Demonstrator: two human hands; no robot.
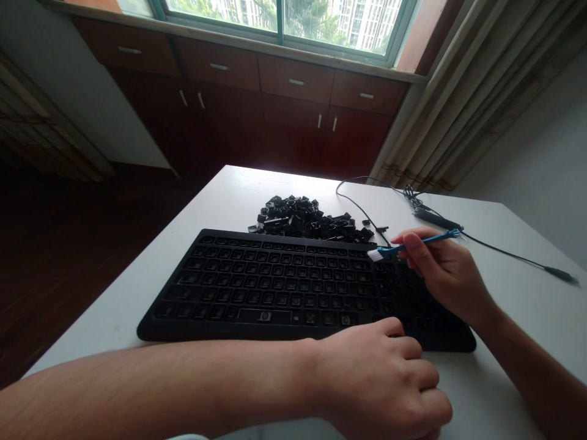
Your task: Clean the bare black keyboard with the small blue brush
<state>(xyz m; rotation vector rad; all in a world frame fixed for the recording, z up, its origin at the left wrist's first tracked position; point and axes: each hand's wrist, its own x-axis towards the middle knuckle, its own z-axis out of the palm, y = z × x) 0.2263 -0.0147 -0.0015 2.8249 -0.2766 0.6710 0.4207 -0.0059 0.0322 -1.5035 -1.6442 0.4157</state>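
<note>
A black keyboard (pixel 275 287) with its keycaps removed lies on the white table (pixel 513 293). Behind it sits a pile of loose black keycaps (pixel 307 223). My right hand (pixel 444 272) pinches a thin blue brush (pixel 415 243), whose white bristles touch the keyboard's upper right rows. My left hand (pixel 389 382) rests on the table at the keyboard's front edge, with its fingers curled into a loose fist and the thumb against the keyboard; nothing shows inside it.
A black cable (pixel 458 223) with a bundled section runs across the table's far right. Dark wooden cabinets (pixel 293 104) stand under a window beyond the table. A curtain (pixel 481 91) hangs at the right. Dark floor lies to the left.
</note>
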